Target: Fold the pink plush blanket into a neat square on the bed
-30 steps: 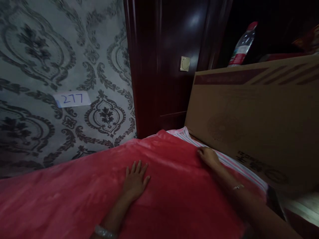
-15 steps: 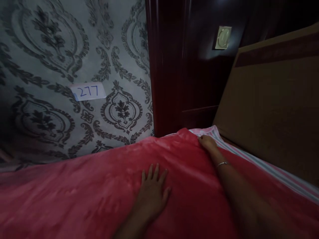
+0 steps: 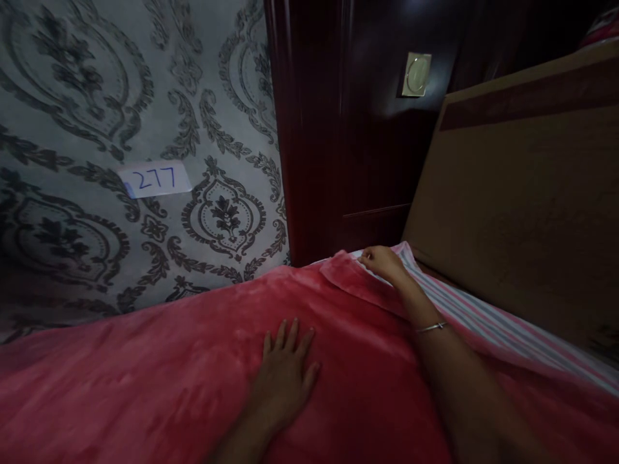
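Observation:
A red plush blanket point(image 3: 193, 348) covers most of the bed surface before me. My left hand point(image 3: 285, 374) lies flat on it, fingers spread, holding nothing. Farther off, near the blanket's far right corner, my right hand point(image 3: 384, 263) has thumb and fingers pinched together at the blanket's edge; the exact grip is small and dim. Under that edge a striped sheet point(image 3: 464, 299) in pink, white and grey shows along the right side. A thin bracelet point(image 3: 432, 327) circles my right wrist.
Patterned wallpaper point(image 3: 222, 148) with a paper label point(image 3: 157, 179) reading 277 rises at the left. Beyond the bed stands a dark red wood panel point(image 3: 333, 161) with a switch plate point(image 3: 416, 74). A large cardboard sheet or box point(image 3: 522, 206) leans along the right side.
My right hand has moved left along the blanket's edge, which is now drawn back there, baring more of the striped sheet. My left hand stays flat on the blanket. The view has turned slightly right.

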The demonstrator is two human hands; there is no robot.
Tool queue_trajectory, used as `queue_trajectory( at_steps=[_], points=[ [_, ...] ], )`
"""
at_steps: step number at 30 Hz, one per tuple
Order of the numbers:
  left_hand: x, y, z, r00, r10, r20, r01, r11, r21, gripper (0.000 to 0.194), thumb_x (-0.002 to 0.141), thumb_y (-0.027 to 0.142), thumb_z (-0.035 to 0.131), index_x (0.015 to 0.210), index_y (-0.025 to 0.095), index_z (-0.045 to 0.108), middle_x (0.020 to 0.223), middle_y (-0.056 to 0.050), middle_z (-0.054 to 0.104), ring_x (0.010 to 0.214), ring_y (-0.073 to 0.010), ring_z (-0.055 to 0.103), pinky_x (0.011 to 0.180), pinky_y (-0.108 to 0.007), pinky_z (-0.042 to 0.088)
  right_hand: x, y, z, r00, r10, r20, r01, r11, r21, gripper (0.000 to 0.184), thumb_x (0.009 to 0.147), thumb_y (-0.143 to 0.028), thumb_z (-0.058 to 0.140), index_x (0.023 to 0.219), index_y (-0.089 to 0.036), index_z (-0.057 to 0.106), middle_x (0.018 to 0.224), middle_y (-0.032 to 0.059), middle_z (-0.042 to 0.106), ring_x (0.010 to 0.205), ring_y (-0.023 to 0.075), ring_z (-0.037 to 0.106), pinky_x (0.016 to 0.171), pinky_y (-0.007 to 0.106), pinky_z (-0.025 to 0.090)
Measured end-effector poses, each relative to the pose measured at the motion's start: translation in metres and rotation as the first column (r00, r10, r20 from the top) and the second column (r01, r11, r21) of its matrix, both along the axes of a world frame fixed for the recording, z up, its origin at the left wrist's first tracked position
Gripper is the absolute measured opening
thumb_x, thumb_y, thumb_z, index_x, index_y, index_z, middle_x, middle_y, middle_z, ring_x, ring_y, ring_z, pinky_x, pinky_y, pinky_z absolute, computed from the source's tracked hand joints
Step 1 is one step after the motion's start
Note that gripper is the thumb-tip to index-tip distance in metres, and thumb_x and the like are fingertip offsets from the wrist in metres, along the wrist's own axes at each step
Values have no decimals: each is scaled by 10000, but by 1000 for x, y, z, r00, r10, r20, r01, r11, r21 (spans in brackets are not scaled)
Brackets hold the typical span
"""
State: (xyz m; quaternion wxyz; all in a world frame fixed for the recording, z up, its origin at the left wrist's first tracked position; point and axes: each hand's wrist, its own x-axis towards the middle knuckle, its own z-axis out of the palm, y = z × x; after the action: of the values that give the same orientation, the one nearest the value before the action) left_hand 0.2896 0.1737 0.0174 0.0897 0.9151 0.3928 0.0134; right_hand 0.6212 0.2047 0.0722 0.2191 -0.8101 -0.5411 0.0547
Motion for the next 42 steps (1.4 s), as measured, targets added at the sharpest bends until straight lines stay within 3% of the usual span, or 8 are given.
queue_trajectory(
  at_steps=[5,11,17,20,25,34,38,42],
  points=[
    [0,1,-2,1000,-5,9,5,1000,-4,605,982,481,379,1562,316,334,1670,-69,189,1548,-310,98,1226,-616,110,-10,-4,-6,999,3,-44,-9,990,-139,291,878,-375,635,1075,-199,756,804,55,762,672,191,696,637,252,485],
    [1,0,0,1000,4,10,-4,1000,-26,613,977,469,386,1568,320,316,1674,-61,164,1549,-307,89,1228,-614,99,-28,15,-13,992,-102,74,110,988,-106,549,919,-388,601,1422,-172,555,1383,168,615,1241,296,601,959,336,474],
    [0,-1,0,1000,1,16,0,1000,-23,612,977,464,387,1566,313,321,1671,-64,172,1547,-306,89,1227,-616,110,-30,22,-29,980,-177,95,188,975,-123,319,884,-315,646,1150,-153,717,1169,174,723,1078,288,685,854,316,498],
    [0,-1,0,1000,-2,25,3,1000,-20,609,976,465,391,1563,313,331,1669,-68,177,1546,-307,99,1226,-616,117,-26,19,-28,981,-179,79,183,982,-46,214,900,-275,597,1008,-176,752,1029,135,761,978,252,711,779,277,483],
    [0,-2,0,999,0,52,2,999,-36,611,972,462,400,1561,313,336,1668,-65,181,1547,-305,93,1227,-616,107,-14,13,-23,976,-218,17,213,965,151,345,936,-204,441,1133,-204,725,775,52,752,811,201,716,729,248,475],
    [-6,4,-20,984,-24,177,29,999,-24,612,978,562,370,1551,349,348,1666,-63,210,1546,-317,109,1219,-638,91,31,22,-11,934,-358,-7,331,856,397,422,894,-125,379,1205,-88,662,1248,186,654,1167,270,598,1033,361,439],
    [-5,5,-22,981,-32,190,35,999,-15,614,979,577,358,1550,351,352,1663,-68,220,1544,-322,124,1217,-646,89,59,30,-27,952,-303,32,263,870,416,474,873,-133,406,1297,-137,619,1363,150,599,1292,270,523,1105,399,404],
    [-5,4,-21,986,-20,165,25,999,-24,604,980,549,372,1551,355,347,1664,-62,219,1546,-312,120,1220,-640,96,86,39,-64,958,-283,52,247,902,354,567,861,-147,420,1419,-167,524,1502,127,488,1401,278,430,1155,434,363]
  ],
)
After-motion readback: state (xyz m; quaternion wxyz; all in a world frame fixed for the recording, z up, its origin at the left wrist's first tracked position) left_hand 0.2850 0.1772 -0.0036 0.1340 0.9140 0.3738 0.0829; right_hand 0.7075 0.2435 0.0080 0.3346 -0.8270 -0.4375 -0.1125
